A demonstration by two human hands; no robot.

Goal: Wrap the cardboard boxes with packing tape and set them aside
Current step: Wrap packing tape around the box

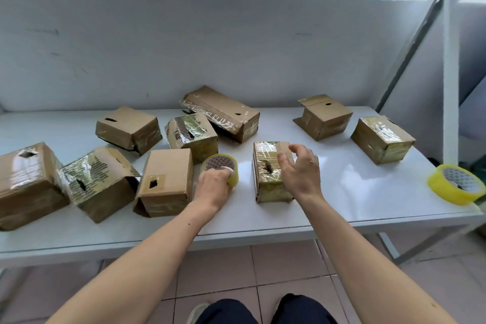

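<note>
Head view: the left hand [213, 187] grips a yellow tape roll [221, 169] on the white table [342, 205]. The right hand [299, 171], fingers loosely spread, hovers over the taped middle box [268, 176]; other boxes lie around.

Bare tabletop [342, 192] right of the right grip [298, 169]; plain box [165, 181] crowding left of the left grip [214, 185]; wrapped box [193, 135] beyond.

Nine brown cardboard boxes [271, 171] lie scattered on the white counter [342, 192]; a yellow tape roll [456, 184] sits far right.
</note>
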